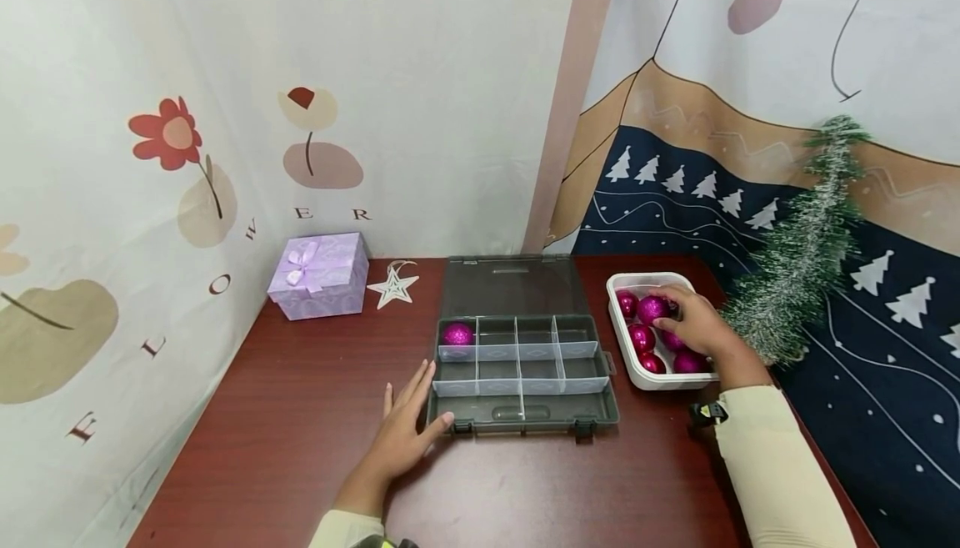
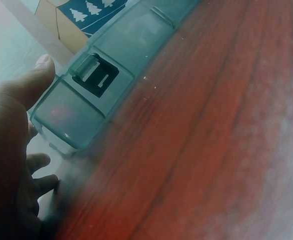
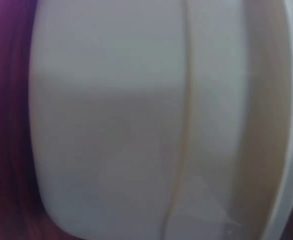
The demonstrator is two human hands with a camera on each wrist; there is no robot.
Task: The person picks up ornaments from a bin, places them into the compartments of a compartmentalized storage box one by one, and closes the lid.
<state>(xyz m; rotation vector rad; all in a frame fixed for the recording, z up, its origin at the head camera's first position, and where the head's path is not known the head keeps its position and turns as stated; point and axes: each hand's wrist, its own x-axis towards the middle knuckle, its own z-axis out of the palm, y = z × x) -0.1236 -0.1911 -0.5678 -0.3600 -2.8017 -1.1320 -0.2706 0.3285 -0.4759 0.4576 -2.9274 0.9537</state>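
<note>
Our right hand (image 1: pixel 701 324) pinches a glittery pink ball (image 1: pixel 651 309) in the white tub (image 1: pixel 633 371) beneath it; our left hand (image 1: pixel 405 431), fingers spread, touches the divided case (image 1: pixel 570 408) just right of it. We seem to be picking; next likely calls for lifting clear, then carrying leftward from the right hand into a vacant compartment.

One organizer box (image 1: pixel 480 408) is holding one ball (image 1: pixel 457 334). Right of the organizer box, one tub (image 1: pixel 667 382) is holding at least six balls (image 1: pixel 641 337), and one tree (image 1: pixel 806 260) is standing. Left of it, one gift box (image 1: pixel 318 277) and one star (image 1: pixel 393 286) are resting.
</note>
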